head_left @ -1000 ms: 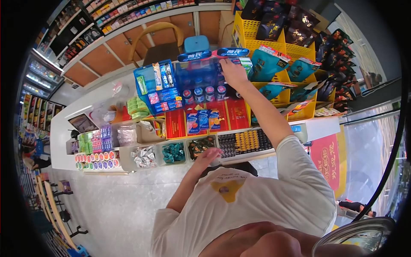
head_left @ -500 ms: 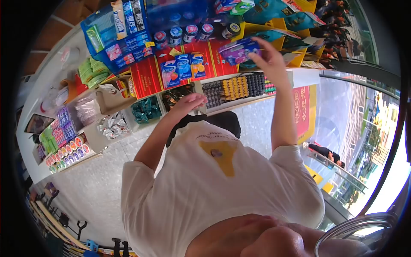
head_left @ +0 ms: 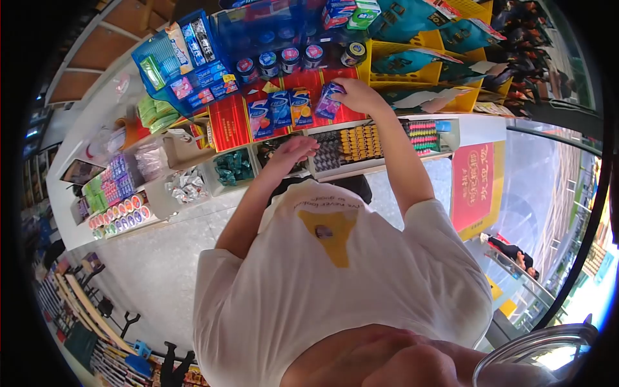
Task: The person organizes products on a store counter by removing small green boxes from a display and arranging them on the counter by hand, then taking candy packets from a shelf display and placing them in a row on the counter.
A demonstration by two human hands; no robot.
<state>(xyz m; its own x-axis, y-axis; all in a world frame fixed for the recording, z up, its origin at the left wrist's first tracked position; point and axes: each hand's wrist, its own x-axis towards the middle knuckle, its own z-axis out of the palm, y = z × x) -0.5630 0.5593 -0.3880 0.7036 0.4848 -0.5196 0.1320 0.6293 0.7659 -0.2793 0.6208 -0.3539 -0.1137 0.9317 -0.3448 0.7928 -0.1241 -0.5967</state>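
1. Containers: just beyond the left hand's fingers, the dark-wrapped items sit in a bin. On the left hand's outer side, one bin contains teal packets; the next contains silver packets. Beyond the right hand's fingers, a blue rack holds sticks and small packs.
2. Count: five round jars stand beyond the right hand's fingers; three upright-lying flat boxes form a row beside them. One purple box is noted.
3. Orientation: the purple box's long axis slants, its far end leaning toward the right hand.
4. Location: the purple box is at the right fingertips, above the red boxes; contact with them cannot be determined.
5. Fingers: right, grasping the purple box's edge; left hand, released, loosely bent.
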